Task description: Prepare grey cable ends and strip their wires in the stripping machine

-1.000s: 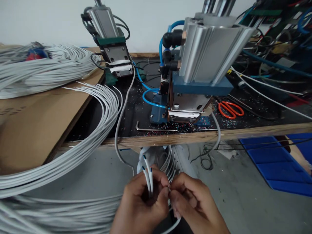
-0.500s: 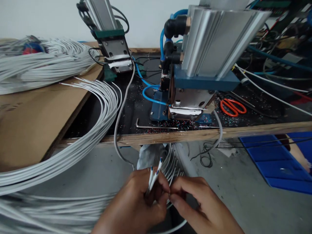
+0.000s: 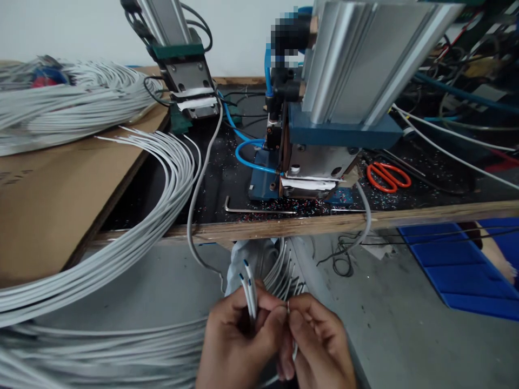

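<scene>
White cables [image 3: 248, 294] with dark blue wire tips stand up out of my left hand [image 3: 243, 337], which is closed round them. My right hand [image 3: 318, 340] is closed too, its thumb and forefinger pinched against my left fingertips. Between the fingertips a thin pale end shows, too small to make out well. Both hands are in front of the bench edge, above a lower bundle of white cables [image 3: 279, 270]. The rest of the held cables is hidden by my hands.
A blue-based press [image 3: 316, 162] stands on the bench, a green-topped press [image 3: 188, 81] behind left. Near them lie a hex key [image 3: 259, 210] and orange-handled scissors [image 3: 388, 177]. White cable bundles [image 3: 138, 232] cross cardboard [image 3: 60, 205]. A blue tray [image 3: 458, 270] is at right.
My hands have turned and come closer together, the right one moving left. The cable tips in my left hand now lean left instead of right. The view has shifted slightly.
</scene>
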The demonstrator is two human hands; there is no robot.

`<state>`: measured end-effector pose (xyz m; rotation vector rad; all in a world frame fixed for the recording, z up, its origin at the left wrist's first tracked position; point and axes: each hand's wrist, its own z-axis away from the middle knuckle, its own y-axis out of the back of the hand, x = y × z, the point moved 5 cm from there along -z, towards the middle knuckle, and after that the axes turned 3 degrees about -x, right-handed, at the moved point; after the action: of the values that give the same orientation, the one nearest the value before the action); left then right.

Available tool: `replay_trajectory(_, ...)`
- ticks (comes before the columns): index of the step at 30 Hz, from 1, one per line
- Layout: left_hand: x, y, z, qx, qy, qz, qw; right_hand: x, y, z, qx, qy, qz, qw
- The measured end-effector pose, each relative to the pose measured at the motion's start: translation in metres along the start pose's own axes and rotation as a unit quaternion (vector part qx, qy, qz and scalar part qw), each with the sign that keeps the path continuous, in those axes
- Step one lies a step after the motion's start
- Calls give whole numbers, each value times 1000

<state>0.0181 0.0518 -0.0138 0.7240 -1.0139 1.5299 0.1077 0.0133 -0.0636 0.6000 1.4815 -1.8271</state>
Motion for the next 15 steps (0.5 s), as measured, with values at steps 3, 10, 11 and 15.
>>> replay_trajectory(3,-16,0,7,58,44,73,995,14,-4,-1,42,-29,-73,996)
replay_trajectory(10,-24,5,10,58,32,106,992,9,-6,2,104,-32,-65,992)
replay_trajectory(11,-24,5,10,54,33,107,992,8,-6,3,103,-30,-56,993)
replay_trajectory(15,-25,4,10,38,36,102,993,9,-4,4,94,-20,-36,995)
